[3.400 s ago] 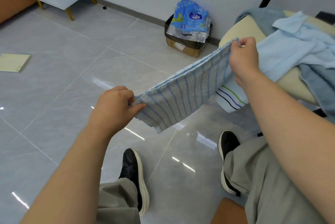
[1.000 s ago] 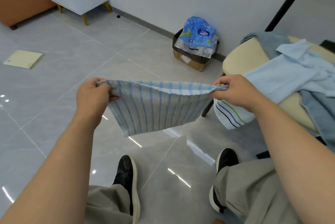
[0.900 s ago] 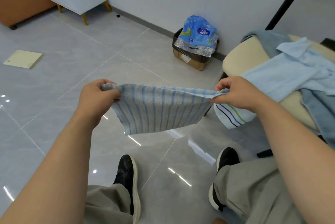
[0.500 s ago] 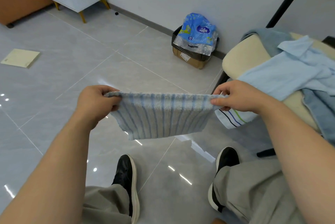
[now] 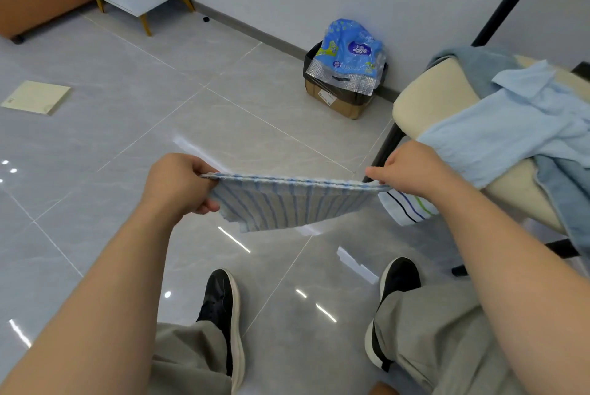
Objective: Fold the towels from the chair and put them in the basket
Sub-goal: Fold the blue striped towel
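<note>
Two corners pinched: left grip [image 5: 178, 183] and right grip [image 5: 412, 168] each hold an end of the striped towel [image 5: 287, 203], stretched mid-air over the floor [image 5: 159, 107] beside the chair [image 5: 427, 97]. I'd line the ends up squarely before the next fold; no basket in sight.

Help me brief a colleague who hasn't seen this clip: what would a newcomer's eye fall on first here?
First, the blue-striped towel stretched taut in mid-air at centre, its top edge pinched by the left hand and right hand. Next, the heap of light blue towels draped over the cream chair at right, and the bright blue plastic pack atop a box by the far wall.
</note>
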